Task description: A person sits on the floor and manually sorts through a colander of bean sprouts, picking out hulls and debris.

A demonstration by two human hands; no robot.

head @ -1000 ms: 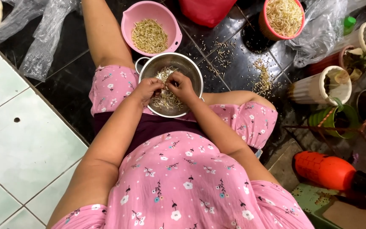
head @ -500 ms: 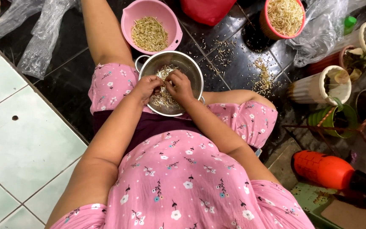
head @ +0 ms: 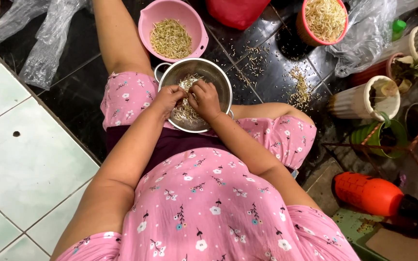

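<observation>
A steel colander [head: 217,76] rests on my lap, holding a heap of pale bean sprouts [head: 186,112]. My left hand [head: 168,98] and my right hand [head: 204,99] meet over the sprouts, fingertips pinched together on a few strands. Just beyond the colander stands a pink bowl [head: 197,34] with greenish-brown sprout pieces inside. Another pink bowl [head: 302,21] at the far right is piled with whitish sprouts.
Sprout trimmings [head: 298,87] are scattered on the dark floor tiles. Clear plastic bags [head: 44,43] lie at the far left. White pots [head: 368,99] and a green pot stand at the right, with an orange bottle-like object [head: 368,193] lower right. Pale green tiles [head: 20,159] cover the left.
Both hands have stayed in the colander, the fingers shifting slightly as they work the sprouts. The view has drifted a little.
</observation>
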